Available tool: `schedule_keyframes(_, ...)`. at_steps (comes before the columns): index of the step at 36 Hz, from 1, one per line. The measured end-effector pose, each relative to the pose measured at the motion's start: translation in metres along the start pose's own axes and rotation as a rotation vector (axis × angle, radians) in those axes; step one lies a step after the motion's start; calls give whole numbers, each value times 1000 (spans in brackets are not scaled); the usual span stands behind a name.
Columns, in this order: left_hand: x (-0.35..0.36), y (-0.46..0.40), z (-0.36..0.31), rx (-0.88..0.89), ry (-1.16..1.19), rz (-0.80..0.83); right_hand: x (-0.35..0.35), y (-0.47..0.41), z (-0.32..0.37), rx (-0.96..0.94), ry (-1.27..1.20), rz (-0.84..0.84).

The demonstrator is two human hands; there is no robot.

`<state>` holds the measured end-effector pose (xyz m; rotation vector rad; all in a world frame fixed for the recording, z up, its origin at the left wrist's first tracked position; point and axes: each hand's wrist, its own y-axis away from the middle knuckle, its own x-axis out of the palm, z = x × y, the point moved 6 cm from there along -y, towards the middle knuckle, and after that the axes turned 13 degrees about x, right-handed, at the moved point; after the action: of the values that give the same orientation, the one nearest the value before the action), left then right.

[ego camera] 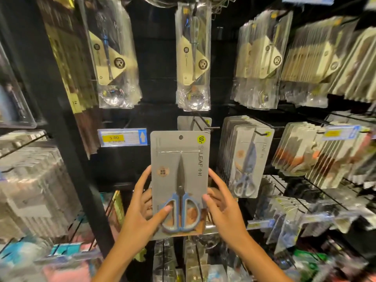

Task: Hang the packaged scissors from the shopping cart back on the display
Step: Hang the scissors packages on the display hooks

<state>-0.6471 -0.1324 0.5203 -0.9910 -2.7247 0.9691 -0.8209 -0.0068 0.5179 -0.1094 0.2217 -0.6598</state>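
Observation:
A grey card pack of blue-handled scissors [180, 180] is held upright in front of the black display. My left hand [142, 210] grips its lower left edge, thumb on the handles. My right hand [221, 208] grips its lower right edge. The hang hole at the pack's top sits just below and left of a metal hook [211, 127]. Another grey card [193, 123] hangs on that hook, behind the held pack. A thick row of the same scissors packs [244, 159] hangs on the hook to the right.
Clear bags of utensils [193, 58] hang on the row above. A price tag [122, 137] sits left of the hook. Blurred packaged goods fill the hooks on both sides and below. A black upright post [67, 139] runs down the left.

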Motion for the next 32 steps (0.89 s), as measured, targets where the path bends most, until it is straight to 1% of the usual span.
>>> schedule_keyframes(6, 21, -12, 13, -27, -45, 125, -22, -2, -16, 43, 14, -86)
schedule_keyframes(11, 39, -25, 15, -32, -30, 178, -39, -6, -19, 49, 18, -119)
schedule_keyframes(17, 51, -37, 15, -39, 2, 182, -52, -12, -18, 39, 3, -177)
schedule_keyframes(21, 54, -38, 20, -48, 25, 187, -56, -11, -17, 24, 3, -182)
schedule_keyframes(28, 57, -36, 25, -58, 23, 189, -50, -11, -20, 16, -9, -142)
schedule_keyframes(32, 59, -42, 32, -64, -17, 189, -50, -20, -26, 21, 47, -147)
